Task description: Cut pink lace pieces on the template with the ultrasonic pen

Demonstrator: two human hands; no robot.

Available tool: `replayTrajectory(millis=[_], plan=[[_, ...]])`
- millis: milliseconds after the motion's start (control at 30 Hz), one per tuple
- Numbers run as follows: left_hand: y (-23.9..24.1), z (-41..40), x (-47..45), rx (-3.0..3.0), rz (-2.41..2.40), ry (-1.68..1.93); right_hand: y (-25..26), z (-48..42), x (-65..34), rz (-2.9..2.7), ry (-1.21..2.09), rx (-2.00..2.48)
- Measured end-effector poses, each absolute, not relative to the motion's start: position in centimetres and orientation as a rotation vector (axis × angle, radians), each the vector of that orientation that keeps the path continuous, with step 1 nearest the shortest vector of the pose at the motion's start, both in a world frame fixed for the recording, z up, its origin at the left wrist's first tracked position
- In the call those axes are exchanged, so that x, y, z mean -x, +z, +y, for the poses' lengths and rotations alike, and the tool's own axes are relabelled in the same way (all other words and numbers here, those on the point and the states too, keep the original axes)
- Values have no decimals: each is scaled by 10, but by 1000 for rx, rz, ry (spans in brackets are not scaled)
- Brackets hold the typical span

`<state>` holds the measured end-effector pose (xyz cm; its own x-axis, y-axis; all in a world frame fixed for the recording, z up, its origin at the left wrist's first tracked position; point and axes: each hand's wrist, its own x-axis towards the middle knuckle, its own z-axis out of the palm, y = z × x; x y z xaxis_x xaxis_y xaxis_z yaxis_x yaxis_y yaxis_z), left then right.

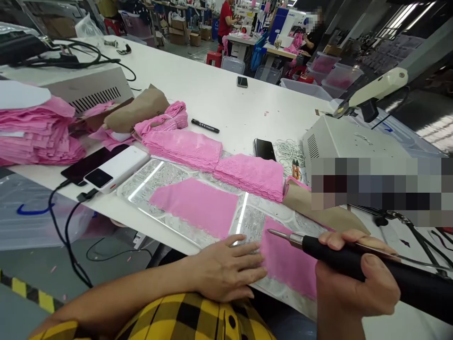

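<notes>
My right hand (pixel 354 283) is closed round the black handle of a hot cutting tool (pixel 339 255), whose metal tip points left above a pink lace piece (pixel 290 262). My left hand (pixel 226 269) lies flat with fingers stretched out on the glass plate (pixel 159 172), its fingertips touching that pink piece's left edge. A second pink lace piece (pixel 198 205) lies flat on the plate further left. Two stacks of pink lace (pixel 215 156) sit behind the plate.
A white power bank (pixel 116 169) and a dark phone (pixel 88 165) lie left of the plate, with cables hanging off the edge. A black phone (pixel 264 149), small scissors (pixel 295 168), a marker (pixel 205 125) and grey control boxes (pixel 339 141) stand behind. People work at sewing machines far back.
</notes>
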<state>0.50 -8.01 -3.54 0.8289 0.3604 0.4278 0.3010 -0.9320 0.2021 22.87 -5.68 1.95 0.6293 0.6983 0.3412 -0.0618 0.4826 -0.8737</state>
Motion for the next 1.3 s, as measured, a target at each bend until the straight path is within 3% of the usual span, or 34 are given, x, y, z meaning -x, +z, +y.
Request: replayTrajectory(millis=[1300], plan=[[-33,-80,-5,-2889,519,703,24,-74,-230,-925,641,913]])
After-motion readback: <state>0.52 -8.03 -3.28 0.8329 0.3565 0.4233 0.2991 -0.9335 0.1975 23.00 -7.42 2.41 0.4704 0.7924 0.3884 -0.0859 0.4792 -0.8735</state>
